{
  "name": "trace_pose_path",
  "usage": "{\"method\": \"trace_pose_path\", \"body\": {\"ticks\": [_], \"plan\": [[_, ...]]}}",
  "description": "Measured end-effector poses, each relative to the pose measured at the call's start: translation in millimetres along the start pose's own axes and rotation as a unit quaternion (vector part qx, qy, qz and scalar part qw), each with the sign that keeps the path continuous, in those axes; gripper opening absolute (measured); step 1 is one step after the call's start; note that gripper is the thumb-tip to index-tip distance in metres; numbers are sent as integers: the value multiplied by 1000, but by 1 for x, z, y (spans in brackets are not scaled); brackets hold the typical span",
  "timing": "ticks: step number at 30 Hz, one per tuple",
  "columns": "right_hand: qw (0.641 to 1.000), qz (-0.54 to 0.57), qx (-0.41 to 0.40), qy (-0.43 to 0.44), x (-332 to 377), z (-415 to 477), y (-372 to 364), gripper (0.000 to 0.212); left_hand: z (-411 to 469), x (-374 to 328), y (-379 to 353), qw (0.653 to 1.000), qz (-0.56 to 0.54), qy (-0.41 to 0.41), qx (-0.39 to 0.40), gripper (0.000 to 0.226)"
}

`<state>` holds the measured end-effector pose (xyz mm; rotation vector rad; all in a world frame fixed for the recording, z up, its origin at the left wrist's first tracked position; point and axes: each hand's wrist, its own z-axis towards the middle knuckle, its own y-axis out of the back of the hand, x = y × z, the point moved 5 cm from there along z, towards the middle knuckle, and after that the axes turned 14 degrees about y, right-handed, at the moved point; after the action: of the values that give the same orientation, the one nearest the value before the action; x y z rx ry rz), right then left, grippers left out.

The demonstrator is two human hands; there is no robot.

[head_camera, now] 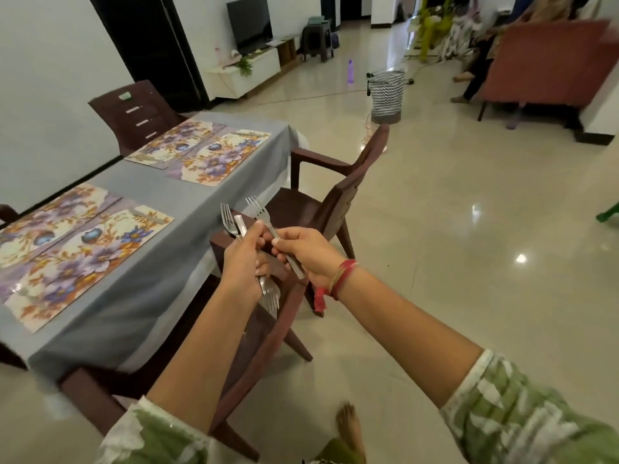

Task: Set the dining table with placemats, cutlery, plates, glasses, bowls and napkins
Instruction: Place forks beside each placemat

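My left hand grips a bundle of steel cutlery, with fork tines sticking out above and below the fist. My right hand pinches a single fork by its handle, tines up, right beside the bundle. Both hands hover over a brown chair back, just off the table's right edge. The table wears a grey cloth and carries several floral placemats: a near pair and a far pair. No plates, glasses, bowls or napkins are in view.
Brown plastic chairs stand along the table: one under my hands, one further along the right side, one at the far end. A patterned basket, a TV unit and a pink sofa with a seated person lie beyond on the tiled floor.
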<state>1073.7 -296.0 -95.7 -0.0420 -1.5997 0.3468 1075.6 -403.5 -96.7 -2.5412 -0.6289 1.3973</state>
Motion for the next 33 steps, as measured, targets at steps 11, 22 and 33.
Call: {"method": "trace_pose_path", "body": {"ticks": [11, 22, 33], "plan": [[996, -50, 77, -23, 49, 197, 114, 19, 154, -73, -132, 996, 11, -50, -79, 14], [987, -14, 144, -67, 68, 362, 241, 16, 297, -93, -271, 987, -1, -62, -146, 14], [956, -20, 268, -114, 98, 509, 362, 10, 412, -120, -394, 967, -48, -42, -248, 8]]}}
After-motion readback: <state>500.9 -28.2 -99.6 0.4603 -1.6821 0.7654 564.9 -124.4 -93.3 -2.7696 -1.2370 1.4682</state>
